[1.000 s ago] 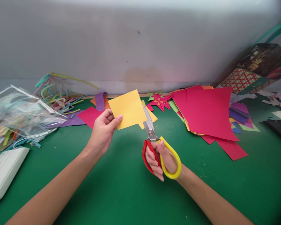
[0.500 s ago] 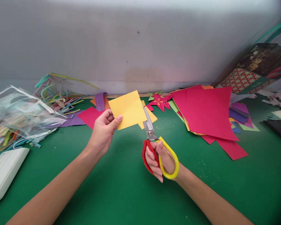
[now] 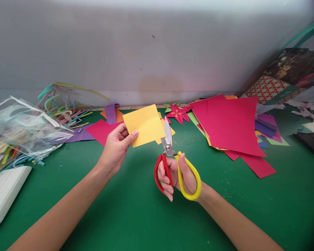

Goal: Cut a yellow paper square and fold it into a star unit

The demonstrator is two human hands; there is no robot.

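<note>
My left hand (image 3: pixel 117 144) pinches the lower left part of a yellow sheet of paper (image 3: pixel 143 123) between thumb and fingers, holding it up above the table. In my right hand (image 3: pixel 176 176) is a pair of scissors (image 3: pixel 167 148) with one red and one yellow handle, fingers through the red loop and thumb through the yellow. Their blades point up and stand parted at the paper's right edge. Behind the sheet, another yellow paper piece (image 3: pixel 170 130) lies partly hidden. A red paper star (image 3: pixel 178 113) with an orange centre rests just beyond.
At the right lies a stack of red paper (image 3: pixel 227 125) with other colours beneath. Left are red paper (image 3: pixel 101 130), purple strips, a clear plastic bag (image 3: pixel 28 122), a heap of coloured sticks (image 3: pixel 2 157) and a white box-like object (image 3: pixel 7 195). A patterned bag (image 3: pixel 268 89) stands back right.
The scissors' handles have spread and the blades have parted wider. The yellow paper has shifted slightly right and down, its right edge now nearer the blades.
</note>
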